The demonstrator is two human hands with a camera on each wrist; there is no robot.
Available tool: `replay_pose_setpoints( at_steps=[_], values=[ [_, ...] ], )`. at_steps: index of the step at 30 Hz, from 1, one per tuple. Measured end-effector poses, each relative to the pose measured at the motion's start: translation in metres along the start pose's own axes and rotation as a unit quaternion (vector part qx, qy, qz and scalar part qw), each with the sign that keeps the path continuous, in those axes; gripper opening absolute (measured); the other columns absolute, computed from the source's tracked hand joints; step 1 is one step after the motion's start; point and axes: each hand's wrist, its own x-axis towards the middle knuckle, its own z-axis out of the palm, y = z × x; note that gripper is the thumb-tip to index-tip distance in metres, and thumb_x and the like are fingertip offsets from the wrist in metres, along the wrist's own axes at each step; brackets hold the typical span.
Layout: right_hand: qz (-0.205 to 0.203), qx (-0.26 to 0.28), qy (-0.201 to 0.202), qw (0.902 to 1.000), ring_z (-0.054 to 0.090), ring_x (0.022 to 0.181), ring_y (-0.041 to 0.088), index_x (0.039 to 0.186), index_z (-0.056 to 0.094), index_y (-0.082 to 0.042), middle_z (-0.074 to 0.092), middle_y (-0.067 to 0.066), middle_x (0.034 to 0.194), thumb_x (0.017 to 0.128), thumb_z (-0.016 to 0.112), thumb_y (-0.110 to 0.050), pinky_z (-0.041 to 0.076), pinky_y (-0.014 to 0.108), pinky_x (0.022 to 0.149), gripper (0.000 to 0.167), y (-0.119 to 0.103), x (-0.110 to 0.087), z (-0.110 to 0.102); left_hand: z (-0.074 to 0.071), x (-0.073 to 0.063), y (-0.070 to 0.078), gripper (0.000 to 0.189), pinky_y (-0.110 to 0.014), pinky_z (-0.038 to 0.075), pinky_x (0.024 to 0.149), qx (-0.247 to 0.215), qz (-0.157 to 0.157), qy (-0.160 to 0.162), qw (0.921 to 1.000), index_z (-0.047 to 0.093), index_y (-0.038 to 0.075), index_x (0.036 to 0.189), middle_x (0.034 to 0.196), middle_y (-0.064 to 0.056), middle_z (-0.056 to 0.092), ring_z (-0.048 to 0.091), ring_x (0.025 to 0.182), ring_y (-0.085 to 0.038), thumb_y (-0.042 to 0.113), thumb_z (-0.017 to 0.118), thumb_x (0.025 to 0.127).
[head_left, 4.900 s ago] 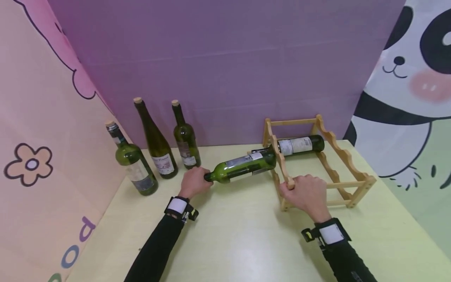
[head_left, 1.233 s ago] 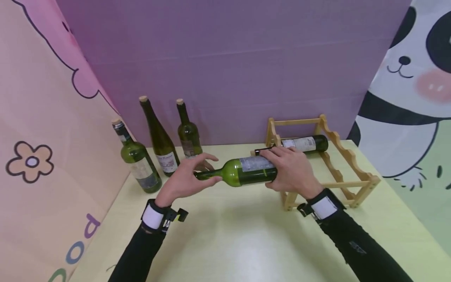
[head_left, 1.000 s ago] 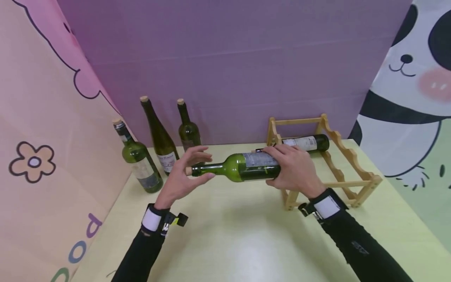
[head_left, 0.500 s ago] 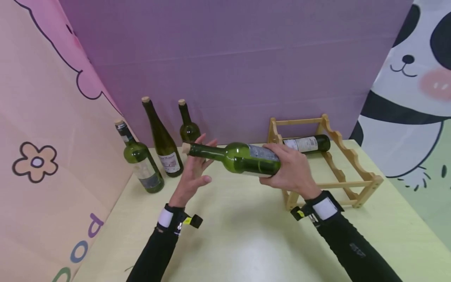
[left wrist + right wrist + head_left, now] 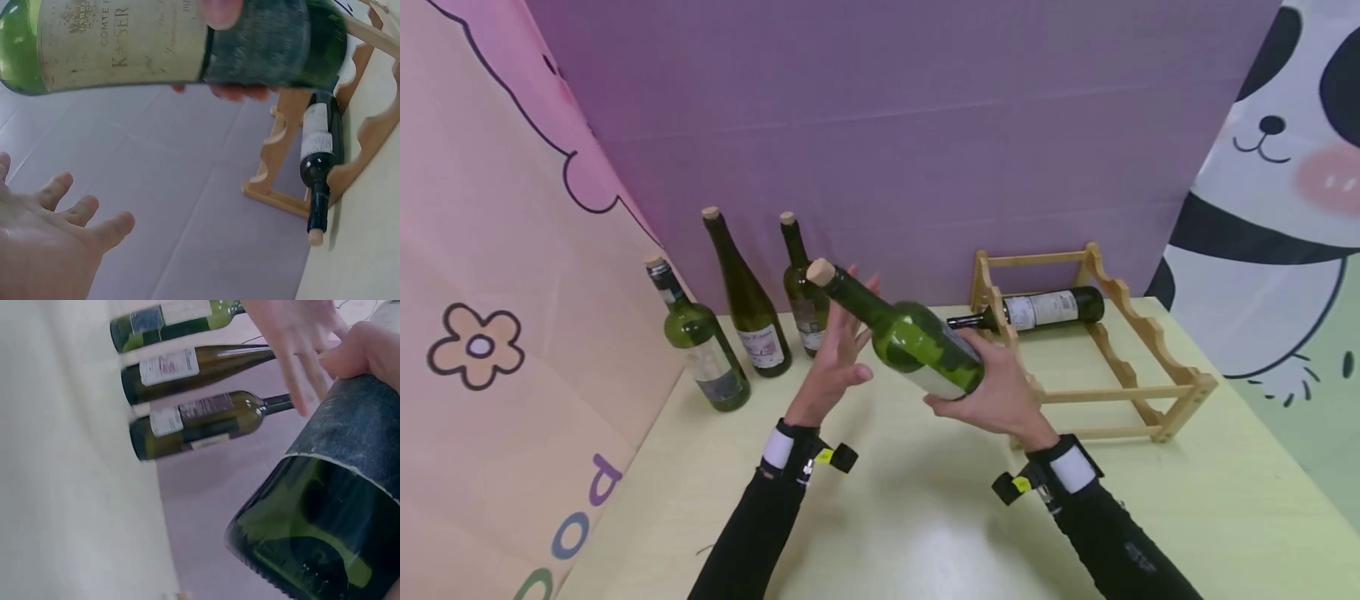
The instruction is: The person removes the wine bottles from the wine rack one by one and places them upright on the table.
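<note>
A green corked wine bottle (image 5: 925, 346) is held above the table by my right hand (image 5: 992, 392), which grips the lower part of its body. Its neck tilts up to the left. My left hand (image 5: 835, 367) is apart from it, fingers spread, behind and beneath the neck in the head view. From the left wrist, the bottle's pale label (image 5: 125, 44) and the dark glass of its base show. The right wrist view has the bottle's base (image 5: 306, 531) close up. Behind my right hand stands a wooden wine rack (image 5: 1180, 392), with a dark wine bottle (image 5: 1052, 308) lying in its back row.
Three corked bottles stand upright at the back left: a green one with a pale label (image 5: 707, 362), a tall slim one (image 5: 752, 317) and a darker one (image 5: 808, 304). A purple backdrop (image 5: 880, 150) rises right behind the table (image 5: 910, 517).
Earlier, my left hand held the bottle's neck and my right hand gripped the rack. Now my right hand holds the bottle, its neck swung upward, and my left hand has let go.
</note>
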Motion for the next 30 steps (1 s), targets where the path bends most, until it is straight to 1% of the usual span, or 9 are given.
replay_pose_setpoints(
  at_steps=[4, 8, 10, 13, 17, 20, 24, 26, 30],
  values=[
    [0.032, 0.051, -0.016, 0.9981, 0.065, 0.101, 0.021, 0.137, 0.059, -0.026, 0.071, 0.001, 0.12, 0.066, 0.096, -0.026, 0.051, 0.044, 0.089, 0.079, 0.004, -0.007, 0.011, 0.008, 0.009, 0.006, 0.139, -0.076, 0.009, 0.119, -0.002, -0.009, -0.005, 1.0, -0.004, 0.034, 0.165, 0.174, -0.007, 0.011, 0.008, 0.162, -0.028, 0.081, 0.078, 0.063],
    [0.037, 0.11, -0.036, 0.9926, 0.065, 0.101, 0.022, 0.137, 0.059, -0.025, 0.071, 0.002, 0.12, 0.07, 0.094, -0.022, 0.049, 0.044, 0.089, 0.076, 0.008, -0.012, 0.023, 0.018, 0.019, 0.012, 0.141, -0.075, 0.008, 0.119, -0.006, -0.004, -0.008, 0.9999, -0.001, 0.033, 0.165, 0.174, -0.006, 0.013, 0.011, 0.161, -0.026, 0.084, 0.077, 0.06],
    [0.044, 0.122, -0.04, 0.9908, 0.065, 0.1, 0.021, 0.136, 0.059, -0.026, 0.071, 0.002, 0.119, 0.07, 0.093, -0.023, 0.05, 0.044, 0.088, 0.074, 0.009, -0.015, 0.028, 0.023, 0.024, 0.015, 0.14, -0.072, 0.01, 0.121, -0.002, 0.008, -0.016, 0.9998, 0.001, 0.03, 0.166, 0.173, -0.009, 0.014, 0.013, 0.161, -0.026, 0.082, 0.077, 0.06],
    [0.056, 0.142, -0.05, 0.9871, 0.066, 0.103, 0.022, 0.137, 0.059, -0.027, 0.071, 0.003, 0.121, 0.072, 0.092, -0.025, 0.05, 0.045, 0.09, 0.073, 0.01, -0.017, 0.035, 0.029, 0.031, 0.017, 0.139, -0.065, 0.019, 0.123, 0.012, 0.033, -0.028, 0.999, 0.005, 0.021, 0.166, 0.172, -0.015, 0.017, 0.014, 0.161, -0.029, 0.078, 0.077, 0.062],
    [0.046, 0.17, -0.055, 0.9828, 0.066, 0.102, 0.025, 0.137, 0.058, -0.025, 0.07, 0.006, 0.12, 0.073, 0.09, -0.022, 0.051, 0.047, 0.09, 0.072, 0.011, -0.018, 0.042, 0.036, 0.034, 0.02, 0.132, -0.058, 0.031, 0.121, 0.036, 0.053, -0.044, 0.997, 0.014, 0.007, 0.163, 0.171, -0.017, 0.02, 0.02, 0.159, -0.029, 0.072, 0.078, 0.068],
    [0.034, 0.185, -0.053, 0.9806, 0.067, 0.1, 0.024, 0.135, 0.059, -0.024, 0.07, 0.006, 0.119, 0.073, 0.089, -0.02, 0.052, 0.046, 0.09, 0.069, 0.011, -0.019, 0.045, 0.04, 0.035, 0.022, 0.115, -0.055, 0.037, 0.119, 0.04, 0.06, -0.055, 0.9959, 0.027, -0.004, 0.157, 0.168, -0.02, 0.026, 0.027, 0.157, -0.029, 0.061, 0.08, 0.078],
    [0.026, 0.195, -0.052, 0.9791, 0.066, 0.1, 0.022, 0.133, 0.059, -0.021, 0.07, 0.006, 0.119, 0.074, 0.088, -0.018, 0.052, 0.046, 0.092, 0.066, 0.011, -0.02, 0.048, 0.043, 0.035, 0.022, 0.085, -0.052, 0.043, 0.116, 0.028, 0.073, -0.071, 0.9944, 0.044, -0.015, 0.141, 0.156, -0.03, 0.042, 0.043, 0.149, -0.031, 0.041, 0.081, 0.088],
    [0.023, 0.199, -0.055, 0.9782, 0.066, 0.102, 0.022, 0.134, 0.058, -0.019, 0.069, 0.008, 0.12, 0.074, 0.087, -0.017, 0.052, 0.048, 0.094, 0.066, 0.012, -0.02, 0.049, 0.044, 0.035, 0.021, 0.07, -0.053, 0.045, 0.113, 0.022, 0.078, -0.079, 0.9935, 0.051, -0.018, 0.132, 0.146, -0.036, 0.05, 0.053, 0.141, -0.031, 0.031, 0.079, 0.091],
    [0.021, 0.202, -0.066, 0.9769, 0.065, 0.106, 0.025, 0.136, 0.055, -0.016, 0.067, 0.01, 0.125, 0.076, 0.085, -0.016, 0.051, 0.052, 0.098, 0.067, 0.013, -0.022, 0.051, 0.046, 0.034, 0.02, 0.041, -0.053, 0.051, 0.106, 0.03, 0.084, -0.08, 0.9928, 0.06, -0.016, 0.116, 0.123, -0.04, 0.062, 0.068, 0.12, -0.026, 0.013, 0.075, 0.091]
  ],
)
